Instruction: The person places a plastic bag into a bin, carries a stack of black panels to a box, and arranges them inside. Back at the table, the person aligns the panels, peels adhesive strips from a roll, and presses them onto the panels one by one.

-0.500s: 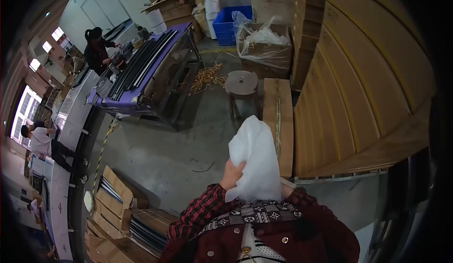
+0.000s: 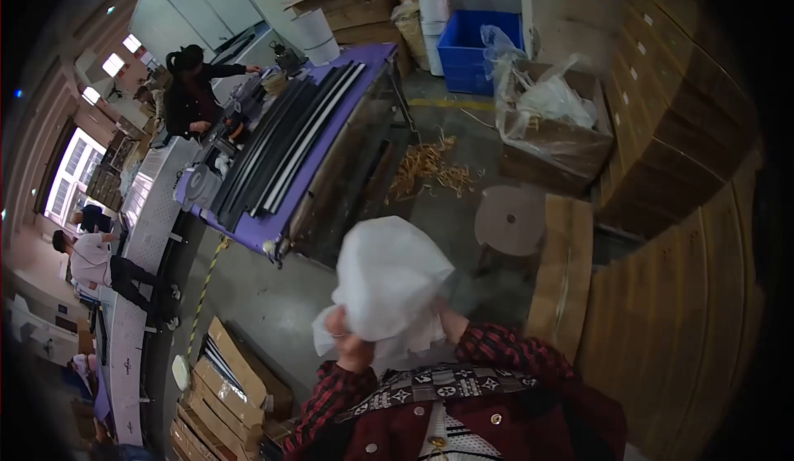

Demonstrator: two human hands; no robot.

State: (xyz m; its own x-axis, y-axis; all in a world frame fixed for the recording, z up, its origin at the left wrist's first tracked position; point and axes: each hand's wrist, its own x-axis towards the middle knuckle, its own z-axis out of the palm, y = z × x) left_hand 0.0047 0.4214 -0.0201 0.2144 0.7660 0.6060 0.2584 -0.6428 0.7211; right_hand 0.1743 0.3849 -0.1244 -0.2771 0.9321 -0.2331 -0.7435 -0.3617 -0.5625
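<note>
the left grip is curled around the lower left edge of a crumpled white sheet; the right grip meets its lower right, fingers partly hidden, closure impossible to tell. the sheet hangs before the chest, apart from the purple table.

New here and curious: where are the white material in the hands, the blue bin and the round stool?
White material (image 2: pixel 389 272), head view: its bulging middle.
Blue bin (image 2: pixel 463 69), head view: its front wall.
Round stool (image 2: pixel 499 228), head view: its seat top.
</note>
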